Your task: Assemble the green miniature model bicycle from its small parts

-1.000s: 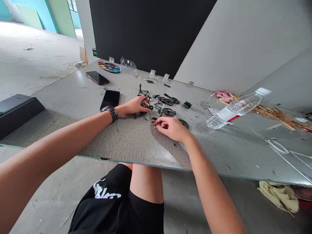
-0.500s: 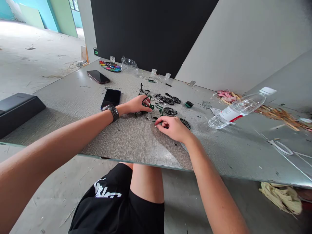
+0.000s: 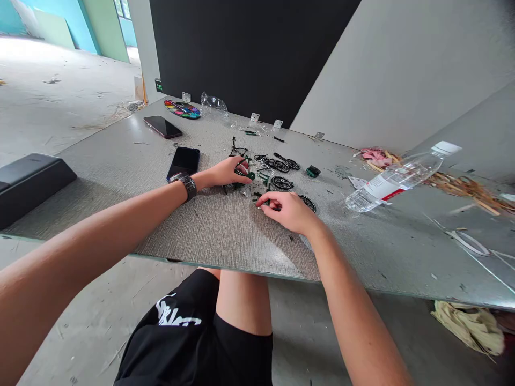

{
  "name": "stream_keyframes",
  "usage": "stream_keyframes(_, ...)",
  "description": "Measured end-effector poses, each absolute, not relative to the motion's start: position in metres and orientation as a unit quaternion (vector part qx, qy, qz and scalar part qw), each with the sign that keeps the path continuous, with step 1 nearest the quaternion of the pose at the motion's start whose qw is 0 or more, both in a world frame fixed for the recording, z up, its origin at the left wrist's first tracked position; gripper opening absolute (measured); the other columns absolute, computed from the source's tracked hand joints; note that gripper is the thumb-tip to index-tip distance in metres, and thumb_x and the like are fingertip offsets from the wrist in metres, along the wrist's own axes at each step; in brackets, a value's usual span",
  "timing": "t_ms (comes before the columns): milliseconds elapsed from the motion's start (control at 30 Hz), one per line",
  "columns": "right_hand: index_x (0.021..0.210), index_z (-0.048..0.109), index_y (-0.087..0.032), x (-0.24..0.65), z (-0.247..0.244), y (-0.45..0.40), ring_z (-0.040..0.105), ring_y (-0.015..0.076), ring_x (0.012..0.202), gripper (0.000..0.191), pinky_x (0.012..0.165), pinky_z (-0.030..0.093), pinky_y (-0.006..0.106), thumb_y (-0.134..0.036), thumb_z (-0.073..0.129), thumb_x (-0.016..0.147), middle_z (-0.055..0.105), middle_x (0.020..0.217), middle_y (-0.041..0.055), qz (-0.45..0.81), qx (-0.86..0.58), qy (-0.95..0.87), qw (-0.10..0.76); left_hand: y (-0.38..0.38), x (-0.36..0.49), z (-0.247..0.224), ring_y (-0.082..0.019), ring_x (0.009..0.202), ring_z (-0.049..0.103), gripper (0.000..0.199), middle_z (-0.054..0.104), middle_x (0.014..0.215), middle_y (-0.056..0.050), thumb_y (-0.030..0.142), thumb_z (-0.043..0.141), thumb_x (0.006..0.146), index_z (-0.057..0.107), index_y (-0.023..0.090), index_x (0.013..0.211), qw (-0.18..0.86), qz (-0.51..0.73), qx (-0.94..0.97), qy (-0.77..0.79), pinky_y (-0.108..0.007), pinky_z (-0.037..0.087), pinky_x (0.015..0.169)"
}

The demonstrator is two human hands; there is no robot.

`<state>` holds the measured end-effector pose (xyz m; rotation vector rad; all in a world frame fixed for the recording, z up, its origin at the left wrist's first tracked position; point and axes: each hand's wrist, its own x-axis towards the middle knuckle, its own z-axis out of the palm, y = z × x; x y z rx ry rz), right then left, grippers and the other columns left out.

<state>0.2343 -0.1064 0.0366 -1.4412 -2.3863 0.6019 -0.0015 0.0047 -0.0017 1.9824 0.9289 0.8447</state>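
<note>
My left hand point(image 3: 227, 172), with a dark watch at the wrist, is closed around a small green model bicycle frame point(image 3: 251, 175) over the table. My right hand point(image 3: 286, 208) rests low on the tabletop with thumb and fingers pinched together; what is between them is too small to make out. Beside its knuckles lies a spoked toy wheel point(image 3: 307, 203). Just beyond are another wheel point(image 3: 282, 183) with a green part and a cluster of black bicycle pieces point(image 3: 277, 163). A black frame piece point(image 3: 237, 147) lies past my left hand.
Two phones point(image 3: 163, 127) and a paint palette point(image 3: 182, 109) lie at the left, with clear plastic packaging point(image 3: 214, 104) behind. A dark green block point(image 3: 313, 171) and a tilted water bottle point(image 3: 396, 179) are at the right. A black box point(image 3: 32, 182) stands at the left edge.
Both hands keep nearly the same places and grips. Only a slight shift of the camera view shows.
</note>
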Motion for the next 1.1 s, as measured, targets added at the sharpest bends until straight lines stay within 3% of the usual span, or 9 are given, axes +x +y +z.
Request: stream_keyframes(1100,0.099,0.078,-0.022,0.2355,0.0321,-0.1036,0.041,0.0126,0.057,0.023,0.06,0.031,0.03,-0.031,0.059,0.09,0.052,0.063,-0.0029,0.185,-0.513,-0.822,0.162,0.0053,-0.0017,-0.0008,-0.023,0.099,0.065,0.048,0.069,0.103,-0.009,0.047,0.082,0.067,0.056,0.019,0.097,0.382,0.331,0.78,0.368,-0.035,0.05,0.082)
